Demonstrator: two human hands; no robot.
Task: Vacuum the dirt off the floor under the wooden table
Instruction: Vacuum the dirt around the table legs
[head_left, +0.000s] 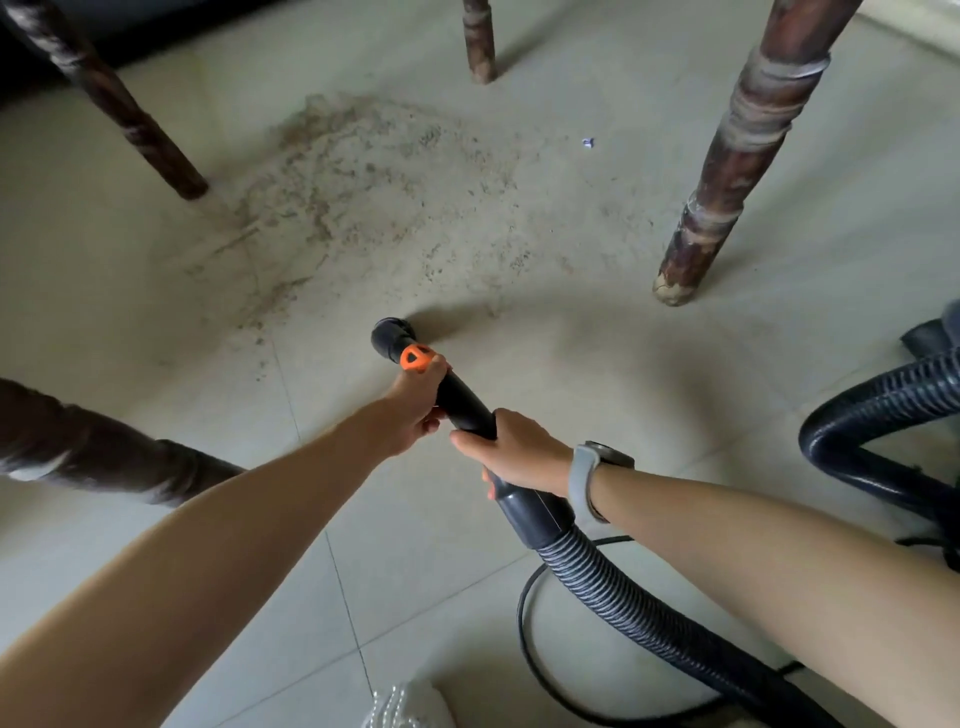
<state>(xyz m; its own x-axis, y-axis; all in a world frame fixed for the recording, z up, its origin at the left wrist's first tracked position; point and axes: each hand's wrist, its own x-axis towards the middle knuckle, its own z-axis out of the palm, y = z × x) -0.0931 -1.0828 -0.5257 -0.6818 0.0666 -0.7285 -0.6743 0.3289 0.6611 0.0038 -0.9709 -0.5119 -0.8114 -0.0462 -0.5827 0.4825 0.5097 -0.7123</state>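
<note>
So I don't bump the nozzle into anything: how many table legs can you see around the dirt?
4. One far left, one at the far middle, one thick leg on the right, and one near left, beside the left forearm. No others show.

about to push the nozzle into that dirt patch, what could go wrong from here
The nozzle sits at the near edge of the dirt, so a fast push may scatter grit toward the table leg. The small pale scrap lies apart from the patch and could be missed. The hose and cord loop by the arms and might snag.
</note>
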